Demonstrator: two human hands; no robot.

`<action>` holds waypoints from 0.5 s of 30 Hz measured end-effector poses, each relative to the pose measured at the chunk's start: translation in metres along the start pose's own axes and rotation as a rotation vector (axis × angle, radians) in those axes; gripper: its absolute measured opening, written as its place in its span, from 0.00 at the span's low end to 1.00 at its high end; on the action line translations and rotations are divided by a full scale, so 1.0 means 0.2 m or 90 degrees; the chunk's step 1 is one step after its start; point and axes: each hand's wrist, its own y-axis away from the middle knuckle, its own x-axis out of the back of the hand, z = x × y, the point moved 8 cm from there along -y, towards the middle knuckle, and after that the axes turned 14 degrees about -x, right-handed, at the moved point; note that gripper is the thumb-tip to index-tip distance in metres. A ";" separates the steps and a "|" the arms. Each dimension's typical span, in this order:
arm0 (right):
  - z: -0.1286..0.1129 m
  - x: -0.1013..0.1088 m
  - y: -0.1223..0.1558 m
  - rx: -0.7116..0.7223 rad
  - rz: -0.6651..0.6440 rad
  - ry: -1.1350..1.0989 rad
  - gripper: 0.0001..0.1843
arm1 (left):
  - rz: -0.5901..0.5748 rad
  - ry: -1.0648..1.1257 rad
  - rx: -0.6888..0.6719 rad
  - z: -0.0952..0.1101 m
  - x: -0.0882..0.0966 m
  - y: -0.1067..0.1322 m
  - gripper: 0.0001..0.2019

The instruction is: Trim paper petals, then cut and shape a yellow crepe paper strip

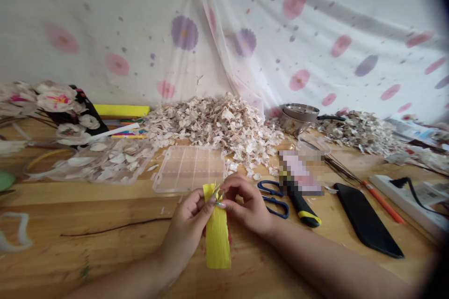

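Observation:
A strip of yellow crepe paper [218, 243] hangs upright between my two hands over the wooden table. My left hand [191, 217] pinches the strip near its upper end, thumb in front. The fingers of my right hand [243, 201] are closed at the strip's top right edge, where thin yellow shreds stick up. Both thumbs meet there, and what lies between the fingertips is partly hidden. Behind my left hand a thin dark stem [115, 229] lies on the table, its right end hidden by the hand.
Dried whitish petals [224, 121] are heaped at the back, behind a clear compartment box [191, 168]. To the right lie blue-handled scissors [275, 201], a black-and-yellow handle [303, 205], a black phone-like slab [368, 219] and a power strip [407, 196]. Artificial flowers [56, 98] stand at left.

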 end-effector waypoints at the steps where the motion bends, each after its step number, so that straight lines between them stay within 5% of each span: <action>1: 0.01 0.00 0.00 -0.011 -0.001 -0.009 0.11 | -0.001 0.002 0.004 0.00 0.00 0.00 0.10; 15: 0.16 -0.07 -0.03 -0.228 -0.117 -0.345 0.06 | -0.043 -0.012 0.024 0.00 -0.03 0.02 0.13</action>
